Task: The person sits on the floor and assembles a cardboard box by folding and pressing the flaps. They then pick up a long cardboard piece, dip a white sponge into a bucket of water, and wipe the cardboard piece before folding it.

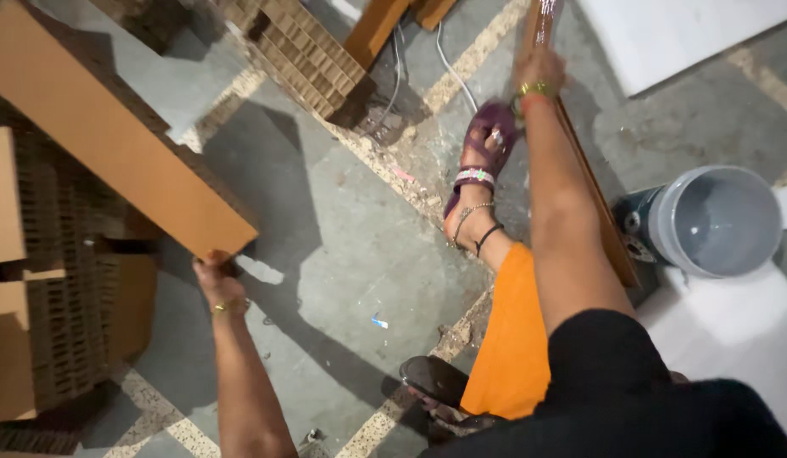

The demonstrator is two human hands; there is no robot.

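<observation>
Gripping board (114,144), left fingers (214,265) hidden

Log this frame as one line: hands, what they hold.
left hand: grips corner of flat brown cardboard panel | right hand: grips long narrow wooden strip | nearby: grey plastic bucket, concrete floor

Bucket (716,220) right — board (114,140) left

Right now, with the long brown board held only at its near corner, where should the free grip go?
On the board's lower long edge, further up from the left hand, coming from beneath. It slants up and away, so the far length overhangs that corner grip.
</observation>
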